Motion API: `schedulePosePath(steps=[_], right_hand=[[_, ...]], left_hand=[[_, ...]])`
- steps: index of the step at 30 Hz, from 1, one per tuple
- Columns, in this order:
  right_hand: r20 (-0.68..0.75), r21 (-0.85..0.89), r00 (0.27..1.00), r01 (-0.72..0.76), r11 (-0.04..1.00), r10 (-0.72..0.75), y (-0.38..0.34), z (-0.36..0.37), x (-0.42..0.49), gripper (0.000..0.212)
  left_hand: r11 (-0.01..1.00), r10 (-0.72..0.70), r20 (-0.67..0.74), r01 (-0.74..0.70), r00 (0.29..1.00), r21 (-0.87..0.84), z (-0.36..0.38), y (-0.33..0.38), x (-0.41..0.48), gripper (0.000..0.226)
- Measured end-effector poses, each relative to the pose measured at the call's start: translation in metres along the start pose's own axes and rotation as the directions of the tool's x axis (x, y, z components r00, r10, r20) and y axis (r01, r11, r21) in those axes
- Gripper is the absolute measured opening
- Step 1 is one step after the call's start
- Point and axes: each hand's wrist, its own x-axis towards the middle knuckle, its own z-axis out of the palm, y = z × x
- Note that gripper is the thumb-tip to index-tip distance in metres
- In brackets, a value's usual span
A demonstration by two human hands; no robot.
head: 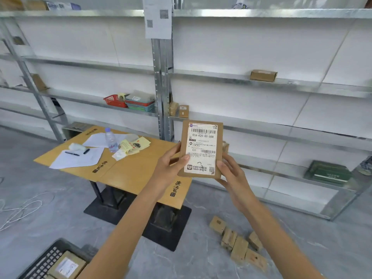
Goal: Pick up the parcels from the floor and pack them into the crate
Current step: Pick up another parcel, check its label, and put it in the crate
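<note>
**Labelled parcel held up in both hands by the table**

A flat brown parcel [202, 149] is held upright in the air in both hands, over the right end of a wooden table [128, 170]. The left hand [171, 168] is wrapped around the parcel's left edge, with the thumb pressed on the front and the fingers hidden behind. The right hand [231, 174] is curled around the lower right edge, with the thumb against the front corner. A white shipping label [203, 135] with barcodes and printed text covers most of the parcel's front, which is turned towards the camera.

On the table, sheets of white paper [78, 158], two dark pens [72, 153], a clear water bottle [111, 140] and a pile of yellow slips [134, 147] are seen, all towards its left and far side.

On the grey floor to the right of the table's base, a loose cluster of small brown parcels [239, 242] is lying. On the floor nearer than the table and to its left, the corner of a dark slatted crate [46, 258] is seen, with a labelled parcel [67, 266] lying flat inside it.

Behind the table, metal shelving [163, 77] runs along the wall. A red basket [114, 100] is kept on a shelf directly behind the table, and a small cardboard box [263, 75] sits on a higher shelf to the right. A dark green box [330, 172] rests on a low shelf far to the table's right.
</note>
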Motion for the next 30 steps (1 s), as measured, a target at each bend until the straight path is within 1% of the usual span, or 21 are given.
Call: schedulePosePath(steps=[3, 5, 9, 11, 16, 21, 25, 30], right_hand=[[0.055, 0.005, 0.997, -0.049, 0.999, 0.048, 0.005, 0.016, -0.015, 0.061], [0.101, 0.003, 0.992, -0.080, 0.997, 0.079, 0.009, 0.029, -0.024, 0.062], [0.196, 0.024, 0.973, -0.130, 0.991, 0.123, 0.016, 0.064, -0.049, 0.063], [0.231, 0.036, 0.960, -0.168, 0.985, 0.155, 0.018, 0.087, -0.061, 0.059], [0.293, 0.049, 0.929, -0.249, 0.967, 0.224, 0.028, 0.150, -0.088, 0.051], [0.361, 0.033, 0.905, -0.255, 0.966, 0.227, 0.033, 0.230, -0.118, 0.046], [0.405, 0.055, 0.883, -0.282, 0.958, 0.237, 0.041, 0.304, -0.145, 0.043], [0.419, 0.076, 0.871, -0.317, 0.945, 0.258, 0.059, 0.386, -0.177, 0.040]], left_hand=[[1.000, -0.022, -0.160, 0.023, 0.987, -0.001, -0.014, -0.001, -0.030, 0.048], [0.998, -0.056, -0.235, 0.056, 0.970, -0.006, -0.026, -0.003, -0.050, 0.043], [0.994, -0.112, -0.321, 0.101, 0.941, -0.053, -0.054, -0.005, -0.096, 0.036], [0.992, -0.128, -0.358, 0.114, 0.925, -0.060, -0.071, -0.006, -0.119, 0.035], [0.992, -0.128, -0.419, 0.124, 0.899, -0.038, -0.128, -0.006, -0.175, 0.036], [0.993, -0.099, -0.463, 0.117, 0.881, 0.011, -0.203, -0.004, -0.226, 0.027], [0.986, -0.122, -0.505, 0.163, 0.854, 0.038, -0.274, -0.005, -0.269, 0.034], [0.980, -0.125, -0.493, 0.184, 0.861, 0.074, -0.350, -0.002, -0.315, 0.035]])
